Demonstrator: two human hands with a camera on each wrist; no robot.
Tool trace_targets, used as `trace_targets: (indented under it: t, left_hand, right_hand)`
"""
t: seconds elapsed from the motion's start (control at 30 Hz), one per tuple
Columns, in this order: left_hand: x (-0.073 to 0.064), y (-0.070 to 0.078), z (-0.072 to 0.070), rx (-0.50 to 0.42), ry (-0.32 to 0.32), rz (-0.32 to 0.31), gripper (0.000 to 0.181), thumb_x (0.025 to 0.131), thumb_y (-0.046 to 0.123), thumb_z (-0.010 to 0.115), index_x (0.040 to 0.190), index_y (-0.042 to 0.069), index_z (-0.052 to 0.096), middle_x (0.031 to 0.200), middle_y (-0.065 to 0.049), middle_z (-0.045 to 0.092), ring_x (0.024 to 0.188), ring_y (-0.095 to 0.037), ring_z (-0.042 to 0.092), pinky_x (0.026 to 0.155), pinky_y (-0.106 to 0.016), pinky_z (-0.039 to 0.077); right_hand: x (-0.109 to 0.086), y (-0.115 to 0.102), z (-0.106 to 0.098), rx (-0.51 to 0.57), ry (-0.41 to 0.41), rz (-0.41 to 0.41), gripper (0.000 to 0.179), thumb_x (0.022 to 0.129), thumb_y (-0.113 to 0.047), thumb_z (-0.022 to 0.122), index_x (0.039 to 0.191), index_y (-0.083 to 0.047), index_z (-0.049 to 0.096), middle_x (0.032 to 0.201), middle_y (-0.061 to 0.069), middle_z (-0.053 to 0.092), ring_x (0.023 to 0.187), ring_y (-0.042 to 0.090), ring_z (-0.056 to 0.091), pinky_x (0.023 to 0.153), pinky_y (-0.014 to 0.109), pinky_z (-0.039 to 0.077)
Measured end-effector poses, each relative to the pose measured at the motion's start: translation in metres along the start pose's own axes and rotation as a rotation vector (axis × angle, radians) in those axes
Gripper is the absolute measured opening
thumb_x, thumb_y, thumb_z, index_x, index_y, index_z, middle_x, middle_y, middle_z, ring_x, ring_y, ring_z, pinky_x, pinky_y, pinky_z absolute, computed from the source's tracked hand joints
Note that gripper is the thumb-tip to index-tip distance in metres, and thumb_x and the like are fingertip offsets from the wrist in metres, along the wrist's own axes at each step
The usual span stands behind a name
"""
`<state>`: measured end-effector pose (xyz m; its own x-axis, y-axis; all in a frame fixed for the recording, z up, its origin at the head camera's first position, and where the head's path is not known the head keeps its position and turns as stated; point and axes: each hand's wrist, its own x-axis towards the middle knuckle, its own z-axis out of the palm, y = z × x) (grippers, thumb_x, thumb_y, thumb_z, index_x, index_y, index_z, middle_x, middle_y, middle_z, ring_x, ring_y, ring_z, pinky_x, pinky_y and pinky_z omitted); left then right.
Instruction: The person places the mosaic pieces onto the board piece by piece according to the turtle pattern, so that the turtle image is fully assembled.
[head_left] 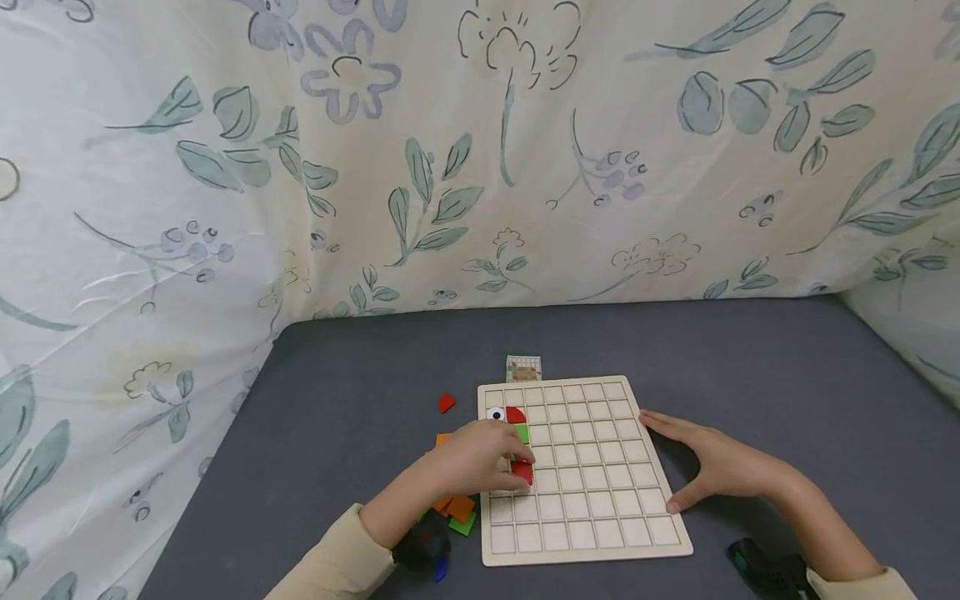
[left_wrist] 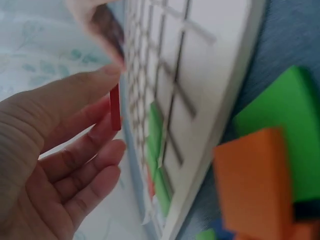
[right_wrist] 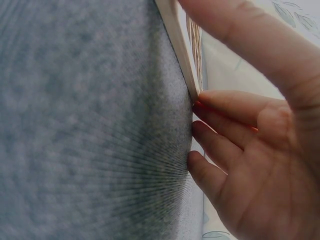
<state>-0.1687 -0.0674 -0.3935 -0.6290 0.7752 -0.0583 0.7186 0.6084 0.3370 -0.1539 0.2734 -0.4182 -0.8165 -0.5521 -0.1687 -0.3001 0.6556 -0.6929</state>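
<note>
A thin, flat red piece (left_wrist: 115, 107) is pinched between the thumb and fingers of the left hand (head_left: 480, 457), over the pale wooden gridded board (head_left: 592, 557). A slipping thumb could tip it across the grid's ridges. Just beyond those fingers, a sweeping knuckle might nudge the bright green square tile (head_left: 522, 432) out of its cell. The right hand (head_left: 705, 457) is spread, thumb and fingertips against the board's near edge; an uneven push could skew the board. Beneath the left wrist, the loose orange tiles (head_left: 460, 507) could scatter over the dark grey counter (head_left: 360, 392) if brushed.
</note>
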Motion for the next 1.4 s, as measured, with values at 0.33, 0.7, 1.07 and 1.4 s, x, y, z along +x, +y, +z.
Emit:
trace_targets:
  t: [0.33,0.7,1.07,1.4]
  left_hand:
    - [0.001,-0.001,0.014,0.045,0.011,0.047,0.023,0.079,0.033,0.072,0.099,0.021,0.072,0.094,0.011,0.064,0.083,-0.002,0.054,0.07,-0.012,0.041]
    - [0.0,-0.006,0.022,-0.07,0.055,0.034,0.024,0.077,0.032,0.074,0.096,0.018,0.072,0.09,0.009,0.063,0.075,-0.002,0.053,0.063,-0.01,0.039]
    - [0.005,-0.003,0.021,-0.086,0.062,-0.024,0.022,0.072,0.03,0.078,0.09,0.018,0.072,0.08,0.01,0.063,0.066,-0.002,0.051,0.057,-0.012,0.038]
    - [0.005,-0.003,0.021,-0.063,0.081,-0.026,0.024,0.073,0.037,0.076,0.089,0.02,0.072,0.078,0.012,0.062,0.063,0.0,0.047,0.054,-0.012,0.037]
  right_hand:
    - [0.001,0.001,0.0,0.002,0.004,0.012,0.115,0.056,-0.045,0.083,0.144,0.001,0.024,0.146,0.03,0.02,0.13,0.054,0.018,0.091,0.067,0.027]
    - [0.001,0.0,0.0,-0.012,0.001,0.013,0.115,0.057,-0.047,0.082,0.145,-0.001,0.024,0.147,0.028,0.021,0.13,0.053,0.019,0.091,0.067,0.027]
    - [0.0,0.0,-0.001,-0.017,0.0,0.002,0.115,0.057,-0.048,0.081,0.144,0.0,0.024,0.146,0.029,0.021,0.13,0.053,0.019,0.091,0.066,0.027]
    - [0.001,0.001,0.0,-0.008,-0.002,0.001,0.114,0.058,-0.047,0.081,0.145,-0.001,0.024,0.147,0.028,0.02,0.13,0.053,0.019,0.091,0.066,0.028]
